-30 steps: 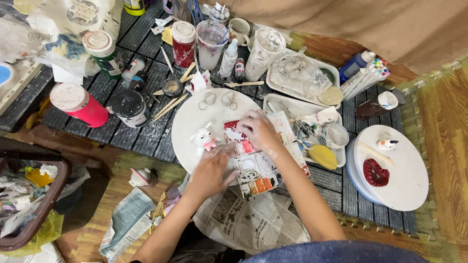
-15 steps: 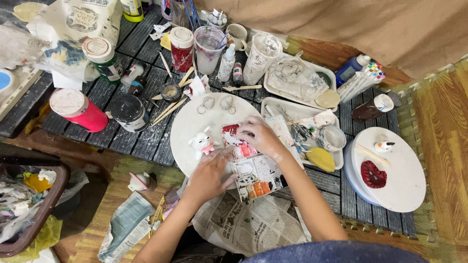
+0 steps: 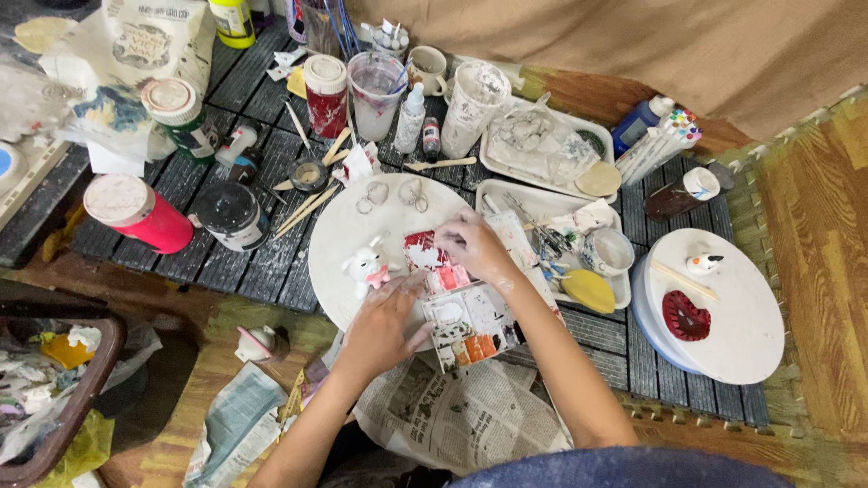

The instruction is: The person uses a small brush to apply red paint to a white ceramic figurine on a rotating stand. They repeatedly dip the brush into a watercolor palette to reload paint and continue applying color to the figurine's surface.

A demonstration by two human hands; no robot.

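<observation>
Figurine (image 3: pixel 365 267), small and white, is standing on the round white board (image 3: pixel 344 226) just left of my hands. My left hand (image 3: pixel 384 321) is lying flat, pinning the paint-smeared paper (image 3: pixel 470 330); my right hand (image 3: pixel 475 244) is curling loosely onto its red patch. I am pressing evenly so it won't slide.

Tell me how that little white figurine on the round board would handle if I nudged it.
The figurine stands upright on a small base on the round board, so it would probably tip rather than slide. It looks like painted clay or ceramic, so likely stiff and breakable. The left hand lies just beside it.
</observation>
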